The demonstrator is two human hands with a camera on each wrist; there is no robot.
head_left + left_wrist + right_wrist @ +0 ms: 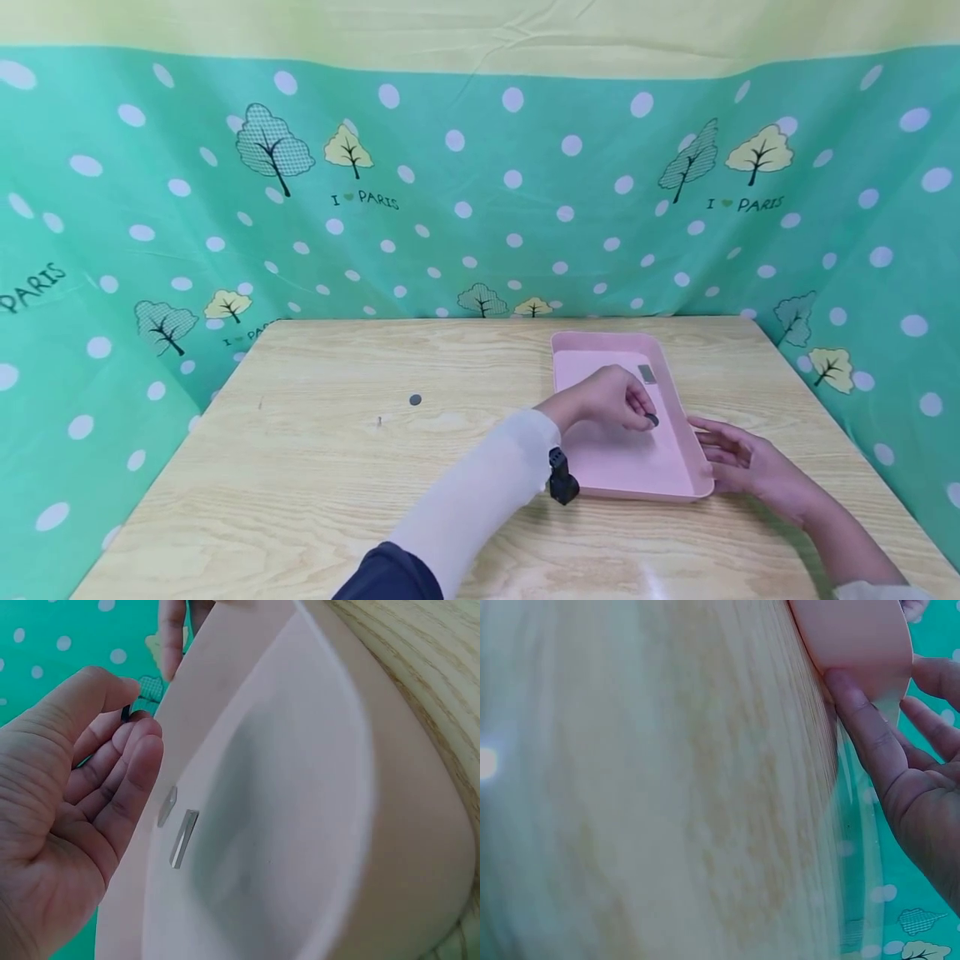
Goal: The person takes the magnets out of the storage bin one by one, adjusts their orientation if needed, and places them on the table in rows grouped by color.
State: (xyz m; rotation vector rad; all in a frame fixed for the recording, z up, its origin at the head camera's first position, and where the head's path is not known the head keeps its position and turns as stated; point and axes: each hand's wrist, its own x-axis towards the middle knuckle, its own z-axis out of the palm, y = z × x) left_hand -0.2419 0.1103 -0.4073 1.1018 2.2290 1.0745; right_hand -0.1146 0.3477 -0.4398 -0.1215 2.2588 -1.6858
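Note:
My left hand (611,398) reaches over the pink tray (622,482). Between thumb and fingertips it pinches a small dark disc (652,419), seen only as a thin dark edge in the left wrist view. Inside the tray, near its right wall, are small flat metal pieces (184,838), shiny and grey; in the head view they form one grey patch (647,374). My right hand (753,468) holds the tray's near right corner, its thumb on one wall and its fingers at the other, as the right wrist view also shows.
Another dark disc (415,400) lies on the wooden table (300,500), left of the tray. Close to it is a tiny upright piece (379,422), too small to identify. A green dotted cloth (420,167) surrounds the table's back and sides.

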